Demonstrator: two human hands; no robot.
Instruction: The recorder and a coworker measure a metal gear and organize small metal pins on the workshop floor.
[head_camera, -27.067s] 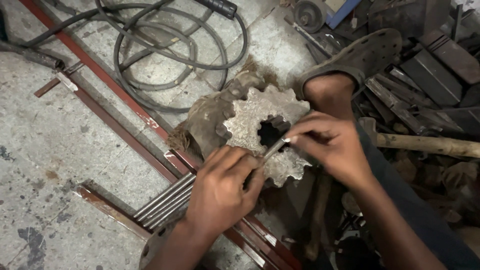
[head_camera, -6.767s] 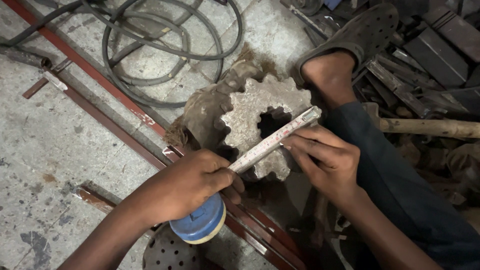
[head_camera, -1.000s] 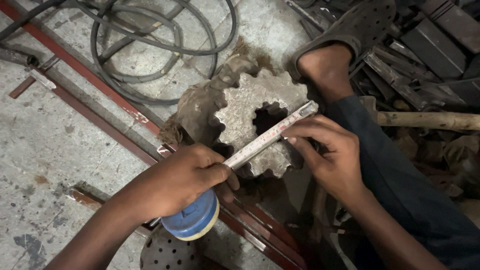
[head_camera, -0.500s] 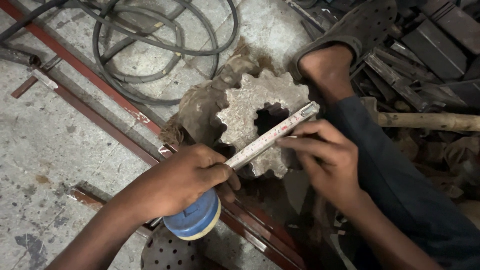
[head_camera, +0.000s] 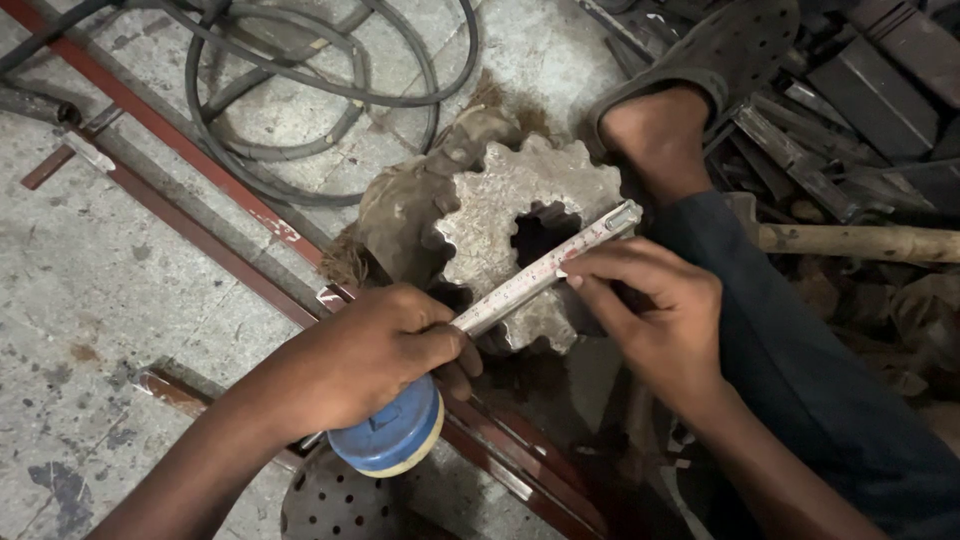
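1. Left hand (head_camera: 365, 355): closed round blue tape case (head_camera: 388, 440), thumb clamped on tape blade (head_camera: 530, 280) where it leaves the case. Looks meant to stop the blade sliding back.
2. Right hand (head_camera: 650, 300): fingers curled, fingertips (head_camera: 580, 278) pinching blade edge near its far end, pressing it flat to the gear. Not a full fist; palm facing down.
3. Blade: stretched taut between the two hands, running diagonally up from left thumb to hook end just past right fingertips. Crosses the bore (head_camera: 540, 228), so apparently laid along a diameter rather than off to one side.
4. Gear (head_camera: 520, 240): pale, rusty, toothed; lying flat between and just beyond both hands, under the blade. Flat face up gives the blade a surface to rest on.
5. Glove (head_camera: 415, 205): dirty, lying against gear's far-left side, beyond left hand. Touching or partly under the gear; cannot tell which.
6. Foot in sandal (head_camera: 690, 100): beyond right hand, just beside the gear's rim. Contact not clear.
7. Hose coils (head_camera: 300, 110): well beyond left hand, apart from it.
8. Red bars (head_camera: 210, 190): running diagonally under and past left forearm.
9. Wooden handle (head_camera: 860, 242): to the right of right hand, untouched.
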